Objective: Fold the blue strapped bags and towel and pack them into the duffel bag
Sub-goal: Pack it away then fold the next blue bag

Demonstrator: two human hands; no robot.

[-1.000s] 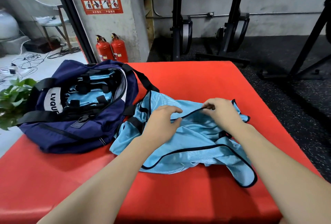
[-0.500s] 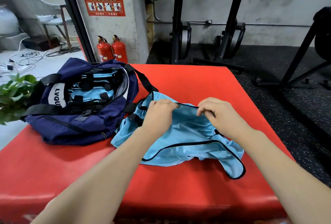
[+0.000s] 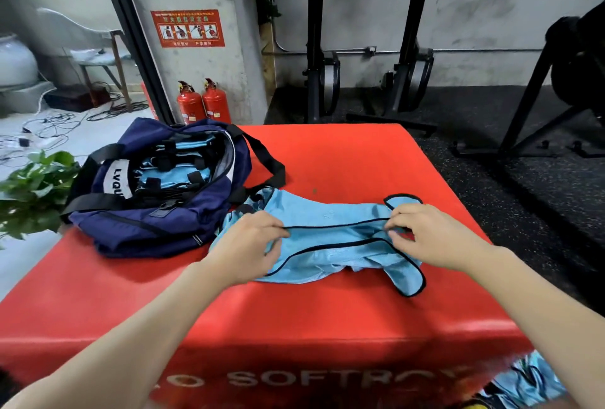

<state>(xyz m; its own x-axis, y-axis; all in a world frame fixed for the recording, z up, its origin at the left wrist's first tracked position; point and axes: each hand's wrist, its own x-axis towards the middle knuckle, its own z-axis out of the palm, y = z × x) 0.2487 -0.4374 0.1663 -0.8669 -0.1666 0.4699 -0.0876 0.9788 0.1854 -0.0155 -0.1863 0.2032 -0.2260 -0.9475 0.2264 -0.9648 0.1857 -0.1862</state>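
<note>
From the head view, a light blue bag (image 3: 330, 241) edged in black piping lies rumpled on the red padded box (image 3: 343, 160), drawn out into a long band from left to right, with a loop of black-trimmed strap at its far right end. It sits just beside the open navy duffel bag (image 3: 157, 189), which already holds more blue fabric with black straps. The left hand (image 3: 244, 245) curls its fingers and pinches the black-piped edge at the bag's left end. The right hand (image 3: 429, 235) pinches the same edge at the right end, fingers bent and close together.
</note>
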